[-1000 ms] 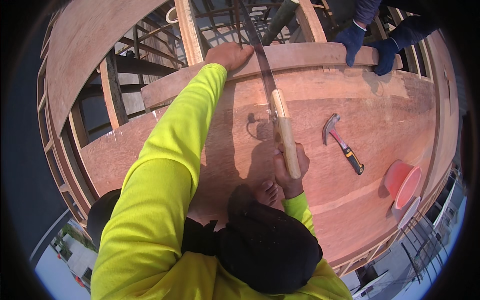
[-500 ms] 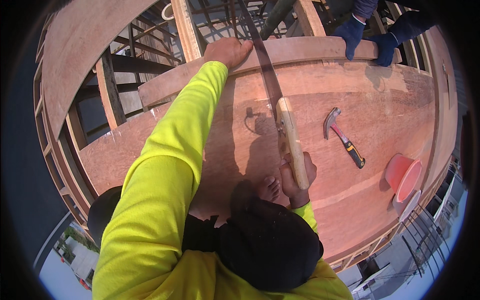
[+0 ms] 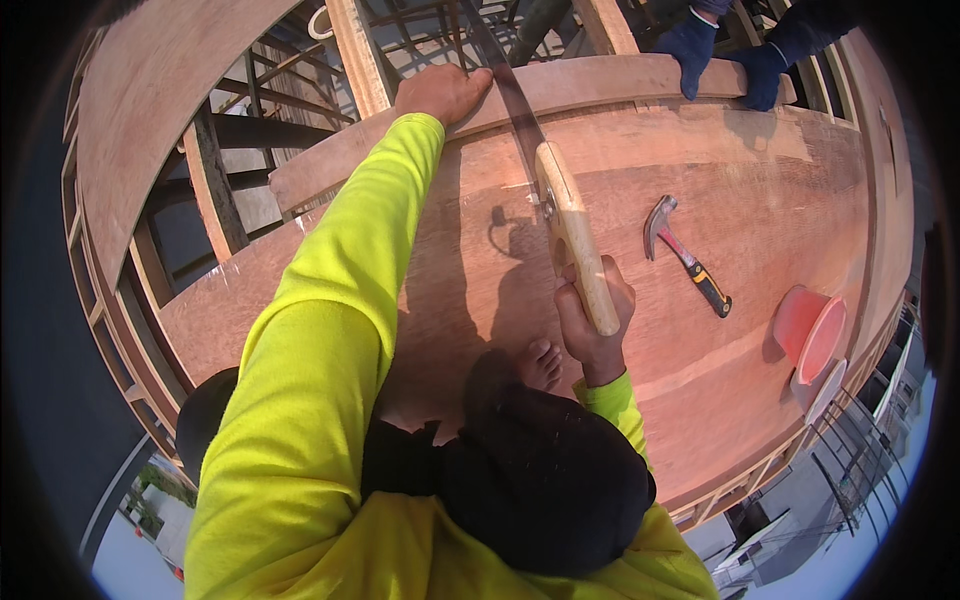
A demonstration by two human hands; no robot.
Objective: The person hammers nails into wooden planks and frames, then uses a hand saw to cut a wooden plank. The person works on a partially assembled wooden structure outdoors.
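Note:
My right hand (image 3: 597, 318) is closed round the wooden handle of a hand saw (image 3: 572, 225). The saw's long dark blade runs away from me across a narrow wooden plank (image 3: 590, 86). Just left of the blade, my left hand (image 3: 443, 94) grips that plank, its fingers partly hidden over the far side. Beneath lies a broad reddish plywood sheet (image 3: 660, 370). Farther right, another person's blue-gloved hands (image 3: 688, 50) hold the plank near its right end. To the right of the saw handle, a claw hammer (image 3: 686, 252) with a black and yellow grip rests on the plywood.
A red bucket (image 3: 808, 328) stands at the right, with a pale round container (image 3: 822, 390) beside it. Beyond the plank is an open timber frame (image 3: 212, 180) with gaps between its members. A curved plywood panel (image 3: 170, 110) rises at the left. My bare foot (image 3: 541, 364) is on the plywood.
My right hand and the saw have moved forward, away from me, so the handle is nearer the plank. My left hand still grips the plank. The whole view has shifted slightly.

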